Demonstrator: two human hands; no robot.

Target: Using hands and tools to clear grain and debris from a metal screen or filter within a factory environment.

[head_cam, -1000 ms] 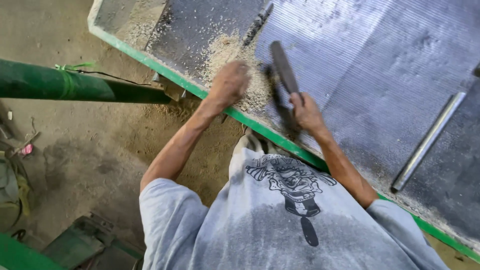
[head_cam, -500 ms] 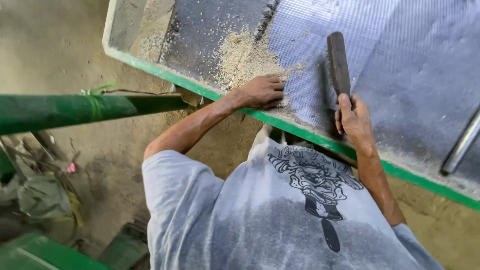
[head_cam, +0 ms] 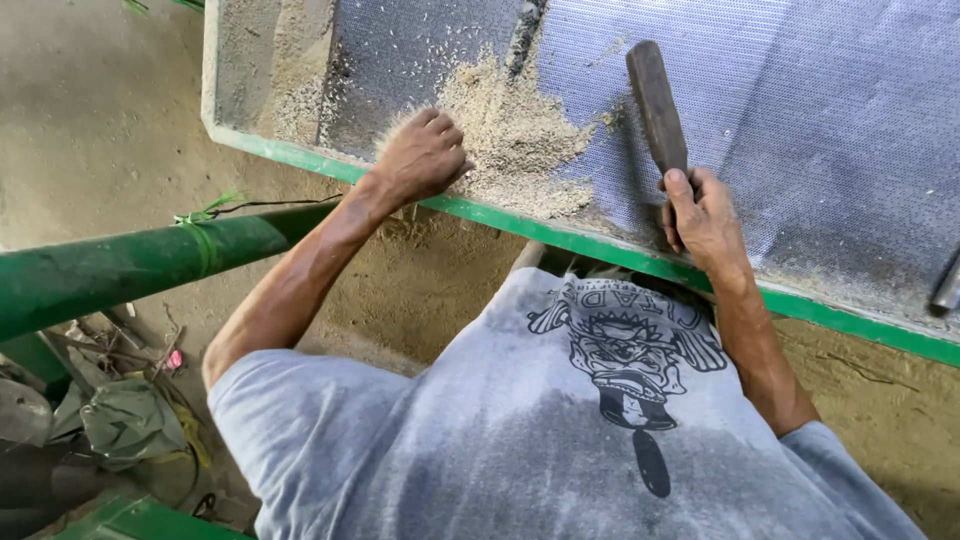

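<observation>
Your left hand (head_cam: 425, 155) rests loosely curled in the pale heap of husk dust (head_cam: 515, 140) on the grey perforated metal screen (head_cam: 800, 120); your right hand (head_cam: 705, 220) grips the dark flat wooden scraper (head_cam: 656, 105). Keep strokes flat.

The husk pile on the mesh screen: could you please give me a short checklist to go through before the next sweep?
1. Left hand on the husk pile: ok, fingers curled at its left edge.
2. Right hand grip on the dark tool: ok, closed around its lower end.
3. Tool lying flat on the mesh screen: ok, apart from the pile.
4. Pile inside the green frame edge: ok, though husk reaches close to it.
5. Mesh holes clear under the pile: cannot tell, covered.
6. Metal bar at the right edge out of the way: ok.
</observation>
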